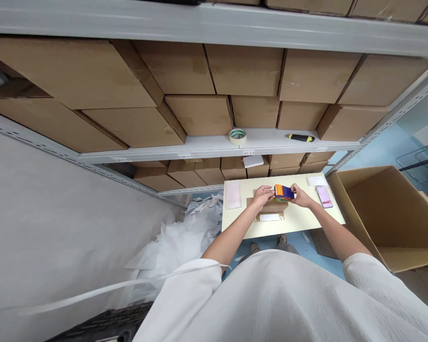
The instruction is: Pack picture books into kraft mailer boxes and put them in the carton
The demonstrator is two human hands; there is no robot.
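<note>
Above the pale table (253, 230), a small box (284, 192), orange on one side and dark blue on the other, is held between my two hands. My left hand (263, 195) is closed at its left end, where a thin white edge shows by the fingertips. On the right end, my right hand (301, 196) grips the blue part with thumb and fingers. Under the box lies a brown piece of cardboard packaging (271, 207), partly hidden by my left hand and the box. A white label (269, 217) sits on its near part.
Brown cartons (196, 114) fill the shelves ahead. A tape roll (238, 137) and utility knife (300, 138) lie on the shelf edge. The table holds translucent sheets (233, 194) and a phone (324, 196). A large open carton (388, 213) stands right; white sheets (178, 242) pile left.
</note>
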